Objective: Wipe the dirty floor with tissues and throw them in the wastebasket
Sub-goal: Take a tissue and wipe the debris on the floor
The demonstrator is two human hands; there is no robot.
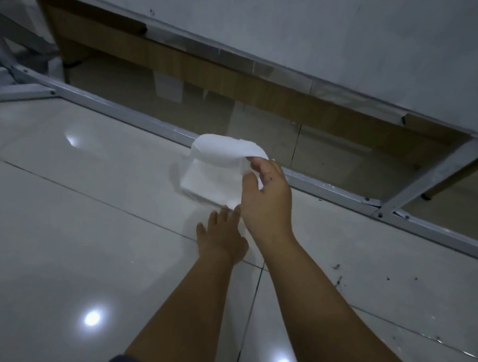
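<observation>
Right hand (pixel 264 202) pinches a tissue (pixel 221 168) over the floor (pixel 60 210); left hand (pixel 221 236) rests beside it, fingers relaxed.

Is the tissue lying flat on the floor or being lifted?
Partly lifted: the right hand pinches one edge of the tissue and curls it upward, while the rest lies flat on the floor.

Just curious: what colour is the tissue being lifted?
Plain white tissue, pinched by the right hand; the head view shows it.
</observation>
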